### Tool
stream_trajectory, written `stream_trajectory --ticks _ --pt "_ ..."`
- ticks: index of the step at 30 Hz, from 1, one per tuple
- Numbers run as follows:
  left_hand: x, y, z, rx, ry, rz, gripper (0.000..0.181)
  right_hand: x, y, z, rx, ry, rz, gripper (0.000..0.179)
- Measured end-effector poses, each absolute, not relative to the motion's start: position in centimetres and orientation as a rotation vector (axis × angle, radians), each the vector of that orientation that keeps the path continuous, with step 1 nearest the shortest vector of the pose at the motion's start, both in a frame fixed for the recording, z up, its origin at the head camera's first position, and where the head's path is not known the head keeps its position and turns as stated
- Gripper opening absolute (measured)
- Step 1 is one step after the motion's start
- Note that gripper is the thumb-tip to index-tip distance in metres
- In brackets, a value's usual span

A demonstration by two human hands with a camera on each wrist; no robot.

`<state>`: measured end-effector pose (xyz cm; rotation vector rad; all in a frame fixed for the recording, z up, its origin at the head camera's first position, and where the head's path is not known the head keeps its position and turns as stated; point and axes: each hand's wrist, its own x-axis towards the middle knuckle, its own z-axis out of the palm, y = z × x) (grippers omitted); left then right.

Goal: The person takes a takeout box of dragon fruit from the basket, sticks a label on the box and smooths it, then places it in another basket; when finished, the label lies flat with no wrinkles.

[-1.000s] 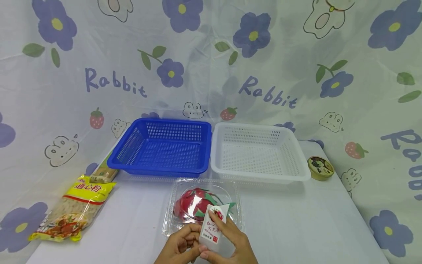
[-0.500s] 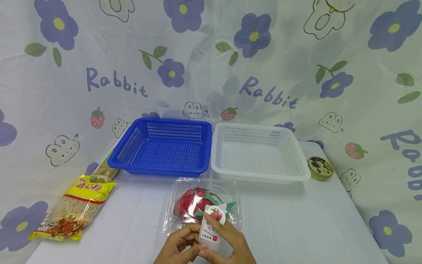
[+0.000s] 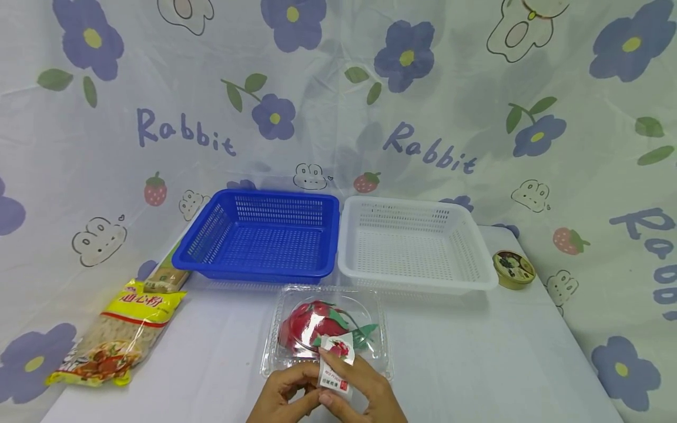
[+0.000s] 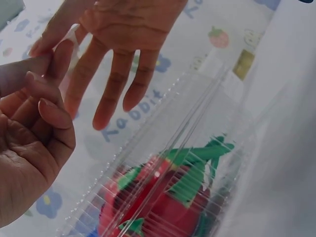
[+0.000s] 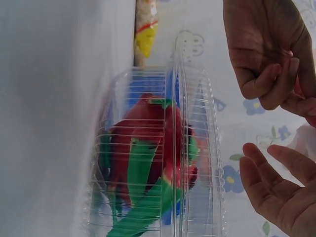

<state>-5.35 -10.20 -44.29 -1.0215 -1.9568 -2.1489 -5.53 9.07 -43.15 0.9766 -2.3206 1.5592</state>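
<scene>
While left hand [image 3: 292, 390] and right hand [image 3: 369, 390] pinch one white printed label [image 3: 329, 377], one clear plastic clamshell box [image 3: 365, 305] sits at twelve o'clock. White tabletop [image 3: 471, 358] reaches its edge at three. One blue perforated basket [image 3: 254, 274] at eleven, one white perforated basket [image 3: 418, 284] at one.

Head view looks forward and down at the table [image 3: 476, 352] from above; the wrist views — closer, tipped sideways, facing opposite ways — share the box [image 5: 178, 148].
</scene>
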Motion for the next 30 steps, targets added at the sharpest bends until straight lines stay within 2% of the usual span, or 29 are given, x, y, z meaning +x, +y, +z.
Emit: stream_trajectory --ticks 14,24,30 --pt "-5.1 -10.5 -44.7 -0.958 -2.017 -2.155 0.042 -6.1 9.0 -42.7 1.023 -2.247 1.474 0.051" --pt "-4.7 -11.7 -45.5 -0.929 -2.055 -2.104 0.049 -6.8 9.2 -41.6 0.89 -2.163 1.5 0.036" --pt "-4.2 -13.4 -46.0 -0.827 -2.088 -2.151 0.049 -7.7 9.8 -40.7 0.797 -2.173 1.449 0.04"
